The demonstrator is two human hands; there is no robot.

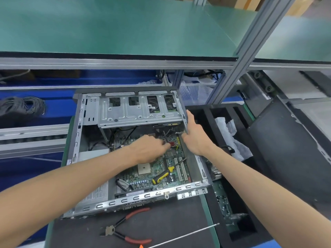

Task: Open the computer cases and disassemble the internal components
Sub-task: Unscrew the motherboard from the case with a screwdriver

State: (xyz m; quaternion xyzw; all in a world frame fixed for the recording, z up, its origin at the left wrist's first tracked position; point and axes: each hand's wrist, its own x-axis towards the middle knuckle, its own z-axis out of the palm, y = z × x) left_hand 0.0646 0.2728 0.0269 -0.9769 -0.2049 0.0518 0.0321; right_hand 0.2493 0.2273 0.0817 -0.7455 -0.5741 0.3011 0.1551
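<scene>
With the opened computer case lying on the workbench, my right hand grips its right wall while my left hand pinches something small I can't identify on the motherboard; next, I judge, a careful pull.

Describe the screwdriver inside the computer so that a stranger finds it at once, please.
Look into the open grey metal computer case in the middle. On its green motherboard, near the front right, lies the yellow-and-black-handled screwdriver. It alone lies inside the case; the red-handled cutting pliers lie outside, on the black mat.
</scene>
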